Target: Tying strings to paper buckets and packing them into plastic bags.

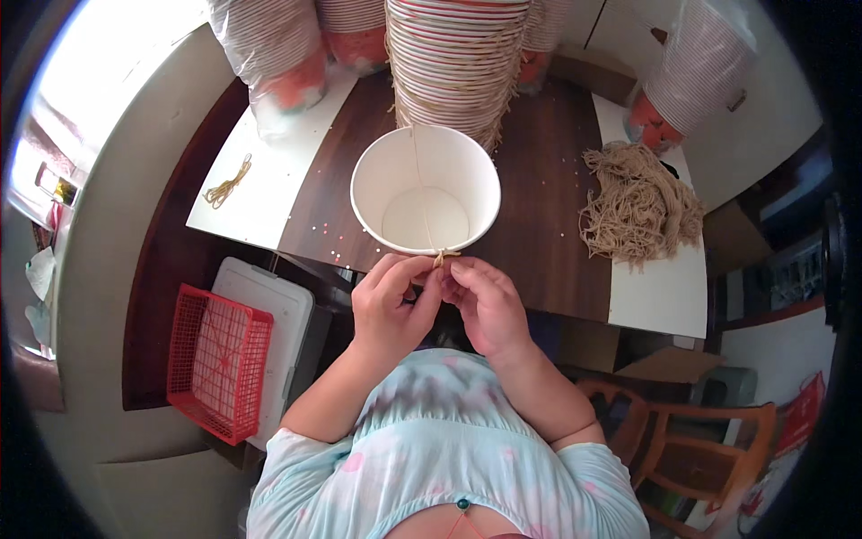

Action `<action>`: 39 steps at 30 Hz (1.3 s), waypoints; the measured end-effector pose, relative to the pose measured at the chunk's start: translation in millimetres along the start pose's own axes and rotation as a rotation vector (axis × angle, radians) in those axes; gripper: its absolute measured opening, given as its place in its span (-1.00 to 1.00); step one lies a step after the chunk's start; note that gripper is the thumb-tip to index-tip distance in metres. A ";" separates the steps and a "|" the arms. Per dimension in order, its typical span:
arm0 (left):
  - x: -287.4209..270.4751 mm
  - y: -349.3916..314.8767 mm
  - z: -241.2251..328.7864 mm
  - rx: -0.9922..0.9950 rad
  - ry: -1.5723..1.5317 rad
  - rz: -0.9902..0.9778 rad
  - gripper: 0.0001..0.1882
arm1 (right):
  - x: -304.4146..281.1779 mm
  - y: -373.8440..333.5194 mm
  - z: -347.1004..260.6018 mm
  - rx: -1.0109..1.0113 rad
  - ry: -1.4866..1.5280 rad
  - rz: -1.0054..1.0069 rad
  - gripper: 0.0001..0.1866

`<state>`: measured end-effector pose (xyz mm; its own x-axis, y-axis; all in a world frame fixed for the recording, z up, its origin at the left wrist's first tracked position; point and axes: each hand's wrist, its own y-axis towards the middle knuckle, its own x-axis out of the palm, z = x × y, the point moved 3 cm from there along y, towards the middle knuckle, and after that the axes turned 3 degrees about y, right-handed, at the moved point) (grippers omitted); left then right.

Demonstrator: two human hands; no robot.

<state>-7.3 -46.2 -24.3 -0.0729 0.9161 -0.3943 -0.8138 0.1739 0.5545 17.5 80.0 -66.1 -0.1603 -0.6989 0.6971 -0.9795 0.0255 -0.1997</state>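
Observation:
A white paper bucket (pixel 368 189) stands with its mouth up at the table's near edge, in front of me. One thin tan string (pixel 418 166) runs across its mouth from the far rim to the near rim. At the near rim, the string gathers into a small knot or loop (pixel 443 255). My left hand (pixel 388 304) is closed, thumb and fingers pinching the string just below that knot. Close beside it, my right hand (pixel 492 305) also pinches the string. The fingers partly hide the string's ends.
A tall stack of nested buckets (pixel 456 67), strings hanging from its rims, rises behind. Plastic-wrapped bucket stacks (pixel 269 54) stand around it. Tan strings lie heaped (pixel 639 207) at right, a yellowish cord bundle (pixel 229 182) at left. A red basket (pixel 220 359) and wooden chair (pixel 705 445) flank me.

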 end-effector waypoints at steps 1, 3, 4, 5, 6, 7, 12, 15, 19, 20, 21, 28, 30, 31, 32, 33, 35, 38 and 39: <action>0.4 0.1 -1.1 -0.025 -0.032 -0.002 -0.84 | -1.0 -0.1 -0.6 -0.012 -0.036 0.010 -0.79; -0.5 0.4 -2.6 0.015 -0.014 0.023 -0.84 | -0.2 -1.0 -4.8 -0.047 -0.103 0.002 -0.78; -1.4 0.0 -3.5 0.054 0.006 0.046 -0.84 | 0.4 -1.6 -6.9 -0.080 -0.168 -0.005 -0.77; -1.4 0.8 -6.1 0.054 0.005 0.046 -0.84 | 0.5 -1.8 -7.7 -0.081 -0.169 -0.004 -0.77; -2.0 2.0 -5.2 0.179 0.133 0.074 -0.83 | 0.4 -1.6 -8.9 -0.089 -0.192 0.009 -0.77; -2.2 1.8 -3.1 0.304 0.260 0.101 -0.81 | 0.4 -1.6 -10.1 -0.097 -0.215 0.022 -0.76; -3.1 0.6 -1.0 0.418 0.352 0.062 -0.79 | 4.5 6.0 -7.2 -0.015 -0.120 0.016 -0.80; -6.7 2.7 1.2 0.470 0.397 0.018 -0.78 | -0.1 9.2 -1.9 -0.020 -0.077 0.024 -0.84; -14.5 16.8 12.6 0.610 0.433 -0.004 -0.78 | -6.7 9.6 -2.7 -0.042 -0.085 0.068 -0.84; -16.0 19.0 9.3 0.640 0.445 -0.056 -0.68 | -5.5 8.3 -5.1 -0.043 -0.084 0.069 -0.84; -18.0 22.6 7.7 0.640 0.444 -0.058 -0.68 | -2.4 6.6 -8.5 -0.016 -0.061 0.068 -0.83; -17.9 44.4 9.1 0.755 0.443 -0.277 -0.83 | 2.1 12.7 -6.5 0.075 -0.019 0.047 -0.79; -17.1 47.2 10.3 0.784 0.429 -0.400 -0.84 | 0.2 14.7 -3.8 0.055 -0.003 0.037 -0.79; -17.8 48.2 9.1 0.786 0.430 -0.400 -0.84 | 1.0 15.9 -3.1 0.038 0.011 0.025 -0.80; -18.5 48.9 7.7 0.796 0.426 -0.384 -0.83 | 3.5 15.8 -3.5 0.037 0.013 0.024 -0.80; -19.5 49.4 6.6 0.806 0.422 -0.368 -0.82 | 5.9 15.0 -5.0 0.021 0.011 0.054 -0.82; -22.0 48.1 4.2 0.814 0.424 -0.332 -0.81 | 5.5 15.3 -5.5 0.006 0.011 0.085 -0.84; -25.5 45.7 4.0 0.808 0.412 -0.294 -0.79 | 1.4 16.7 -5.8 -0.006 0.019 0.090 -0.86; -26.0 45.4 4.0 0.794 0.400 -0.292 -0.78 | -0.6 16.7 -5.8 -0.011 0.029 0.089 -0.87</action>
<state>-40.0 -60.6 14.1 -0.2413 0.6306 -0.7377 -0.2093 0.7084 0.6740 0.5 84.9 -65.9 -0.2502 -0.6728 0.6962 -0.9625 0.0948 -0.2543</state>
